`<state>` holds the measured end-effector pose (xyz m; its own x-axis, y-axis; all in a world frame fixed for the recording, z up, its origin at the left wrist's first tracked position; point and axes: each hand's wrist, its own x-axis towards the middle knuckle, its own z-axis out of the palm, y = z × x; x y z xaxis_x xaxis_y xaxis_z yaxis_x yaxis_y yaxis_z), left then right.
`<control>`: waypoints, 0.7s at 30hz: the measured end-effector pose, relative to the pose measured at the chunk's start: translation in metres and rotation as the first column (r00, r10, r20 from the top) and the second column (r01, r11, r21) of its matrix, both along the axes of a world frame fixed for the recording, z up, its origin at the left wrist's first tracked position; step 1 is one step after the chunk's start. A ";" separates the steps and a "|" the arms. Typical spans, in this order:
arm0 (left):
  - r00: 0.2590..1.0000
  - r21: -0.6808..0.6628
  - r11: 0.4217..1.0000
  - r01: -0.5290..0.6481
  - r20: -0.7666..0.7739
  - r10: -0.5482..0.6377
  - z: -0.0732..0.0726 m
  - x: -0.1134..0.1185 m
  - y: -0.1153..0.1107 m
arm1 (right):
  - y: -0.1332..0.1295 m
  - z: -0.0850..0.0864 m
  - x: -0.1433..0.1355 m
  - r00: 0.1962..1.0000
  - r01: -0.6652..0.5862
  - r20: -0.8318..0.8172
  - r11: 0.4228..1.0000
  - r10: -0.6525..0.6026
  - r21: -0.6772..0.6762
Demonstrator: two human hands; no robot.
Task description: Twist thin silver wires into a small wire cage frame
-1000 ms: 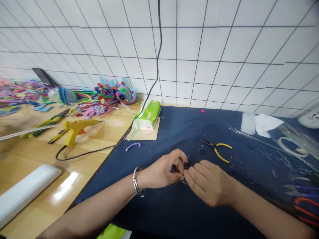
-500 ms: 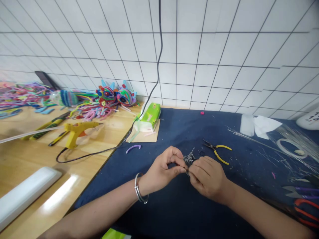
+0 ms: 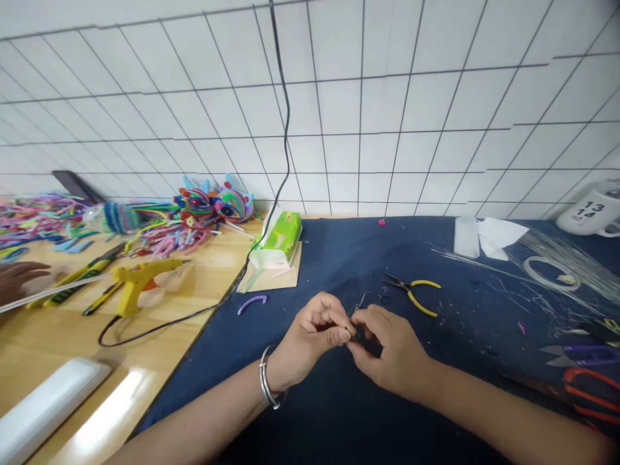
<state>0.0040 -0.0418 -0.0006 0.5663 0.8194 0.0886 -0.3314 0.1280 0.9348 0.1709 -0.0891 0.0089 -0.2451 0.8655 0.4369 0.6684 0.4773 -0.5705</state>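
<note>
Left hand (image 3: pixel 301 339) and right hand (image 3: pixel 398 349) narrowly pinch a small dark piece (image 3: pixel 357 334); a slackened grip could drop it.

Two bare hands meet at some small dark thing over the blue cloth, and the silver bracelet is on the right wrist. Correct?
Not quite: the head view shows the silver bracelet on the left wrist. The left hand and right hand do meet at a small dark thing over the blue cloth.
</note>
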 end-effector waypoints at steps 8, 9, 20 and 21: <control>0.990 0.091 0.995 -0.044 -0.131 0.056 -0.005 0.003 -0.001 | 0.003 0.000 0.001 0.966 0.058 0.254 0.997 -0.043 -0.055; 0.984 0.131 0.989 -0.064 -0.156 0.084 -0.004 0.003 -0.001 | 0.004 0.000 0.002 0.961 0.063 0.272 0.996 -0.042 -0.068; 0.881 0.340 0.816 -0.468 0.101 0.463 0.025 -0.025 0.017 | 0.005 0.006 0.000 0.975 0.031 0.224 0.990 0.001 -0.140; 0.871 0.353 0.798 -0.488 0.131 0.474 0.028 -0.027 0.017 | 0.005 0.006 -0.001 0.976 0.026 0.219 0.991 0.003 -0.130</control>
